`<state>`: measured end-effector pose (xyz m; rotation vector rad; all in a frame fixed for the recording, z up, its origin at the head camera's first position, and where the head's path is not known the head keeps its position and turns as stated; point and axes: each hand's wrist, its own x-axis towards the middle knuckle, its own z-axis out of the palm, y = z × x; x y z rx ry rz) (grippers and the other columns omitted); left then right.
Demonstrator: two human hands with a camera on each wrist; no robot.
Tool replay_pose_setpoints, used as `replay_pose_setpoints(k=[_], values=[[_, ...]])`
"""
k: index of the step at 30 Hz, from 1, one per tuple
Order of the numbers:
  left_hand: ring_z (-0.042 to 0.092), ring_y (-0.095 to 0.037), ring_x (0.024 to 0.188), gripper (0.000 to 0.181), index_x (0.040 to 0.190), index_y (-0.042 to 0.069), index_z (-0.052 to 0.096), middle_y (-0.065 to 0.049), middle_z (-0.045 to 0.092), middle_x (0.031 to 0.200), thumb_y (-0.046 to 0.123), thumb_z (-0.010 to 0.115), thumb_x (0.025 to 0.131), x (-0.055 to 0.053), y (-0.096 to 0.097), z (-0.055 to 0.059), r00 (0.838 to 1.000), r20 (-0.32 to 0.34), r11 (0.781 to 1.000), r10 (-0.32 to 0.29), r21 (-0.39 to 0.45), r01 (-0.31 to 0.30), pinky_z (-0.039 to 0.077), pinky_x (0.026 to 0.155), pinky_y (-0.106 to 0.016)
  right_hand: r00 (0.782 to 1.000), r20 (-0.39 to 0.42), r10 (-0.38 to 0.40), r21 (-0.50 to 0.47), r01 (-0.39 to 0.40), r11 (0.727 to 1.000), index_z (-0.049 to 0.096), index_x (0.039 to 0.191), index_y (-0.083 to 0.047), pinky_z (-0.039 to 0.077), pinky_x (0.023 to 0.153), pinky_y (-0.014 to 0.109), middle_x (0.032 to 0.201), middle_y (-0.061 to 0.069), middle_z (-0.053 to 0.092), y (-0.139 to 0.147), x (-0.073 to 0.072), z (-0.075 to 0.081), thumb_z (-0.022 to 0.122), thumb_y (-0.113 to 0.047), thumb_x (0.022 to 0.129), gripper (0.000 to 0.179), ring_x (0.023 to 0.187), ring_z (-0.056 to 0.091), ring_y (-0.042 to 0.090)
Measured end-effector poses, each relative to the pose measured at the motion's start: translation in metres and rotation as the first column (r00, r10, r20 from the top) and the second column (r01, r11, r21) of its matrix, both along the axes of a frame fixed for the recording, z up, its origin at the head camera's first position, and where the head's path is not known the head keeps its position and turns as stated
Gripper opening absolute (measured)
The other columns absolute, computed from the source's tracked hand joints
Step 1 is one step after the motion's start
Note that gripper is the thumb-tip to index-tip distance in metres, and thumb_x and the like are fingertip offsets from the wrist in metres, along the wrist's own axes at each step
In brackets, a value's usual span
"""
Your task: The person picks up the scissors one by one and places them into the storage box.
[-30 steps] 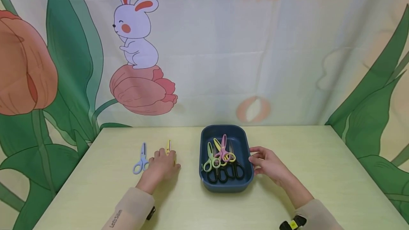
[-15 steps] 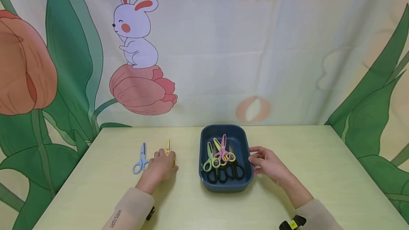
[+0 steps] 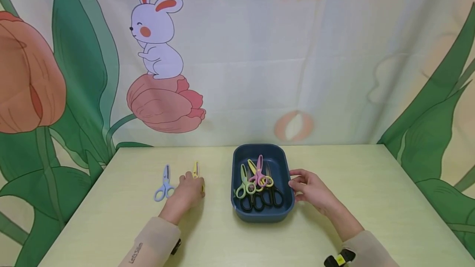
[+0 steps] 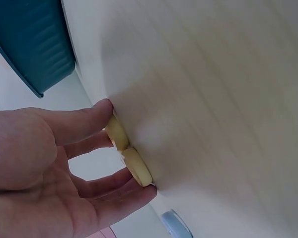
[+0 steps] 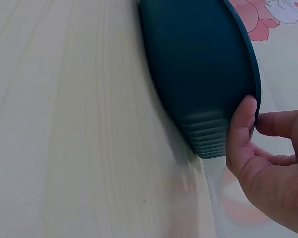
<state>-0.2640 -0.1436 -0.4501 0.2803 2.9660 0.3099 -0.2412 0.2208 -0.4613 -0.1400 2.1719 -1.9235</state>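
Note:
My left hand point(image 3: 187, 193) pinches the handle loops of a pair of yellow scissors point(image 3: 195, 169) lying on the table. In the left wrist view, thumb and fingers sit at either side of the yellow loops point(image 4: 137, 167), low at the tabletop. My right hand point(image 3: 313, 188) holds the right side of a dark blue box point(image 3: 259, 217), the thumb on its outer wall point(image 5: 198, 59) and fingers at the rim. Inside the box lie pink scissors point(image 3: 260, 172), green scissors point(image 3: 243, 185), another yellow pair and black-handled scissors point(image 3: 273, 197), partly overlapping.
Light blue scissors point(image 3: 165, 185) lie on the table just left of my left hand. The pale wooden table point(image 3: 219, 238) reaches back to a printed cloth point(image 3: 237, 73) with a rabbit and tulips.
My left hand has drawn its fingers closer together around the yellow scissors' handles. The right hand and the box have stayed put.

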Motion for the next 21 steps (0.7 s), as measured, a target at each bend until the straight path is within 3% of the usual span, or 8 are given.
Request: replay_pose_setpoints(k=[10, 21], values=[[0.048, -0.050, 0.106, 0.015, 0.095, -0.006, 0.063, -0.034, 0.048, 0.104, 0.007, 0.070, 0.095, -0.0025, 0.0019, -0.0012, 0.999, -0.022, 0.999, -0.028, -0.041, 0.027, 0.050, 0.090, -0.057, 1.000, 0.003, -0.001, -0.010, 0.001, 1.000, 0.041, 0.143, 0.013, 0.057, 0.065, 0.031, 0.105, 0.019, 0.058, 0.0006, -0.0007, -0.0024, 0.054, -0.002, 0.105, 0.043, 0.078, 0.062, 0.023], [0.050, -0.049, 0.098, 0.019, 0.104, -0.012, 0.058, -0.036, 0.043, 0.106, 0.002, 0.067, 0.094, 0.0032, 0.0026, 0.0023, 0.989, -0.149, 0.999, -0.010, 0.035, 0.016, 0.057, 0.073, -0.055, 1.000, -0.001, -0.005, -0.008, 0.005, 1.000, 0.042, 0.143, 0.012, 0.057, 0.064, 0.030, 0.104, 0.019, 0.058, 0.0017, -0.0013, -0.0027, 0.053, -0.002, 0.105, 0.042, 0.079, 0.062, 0.023]])
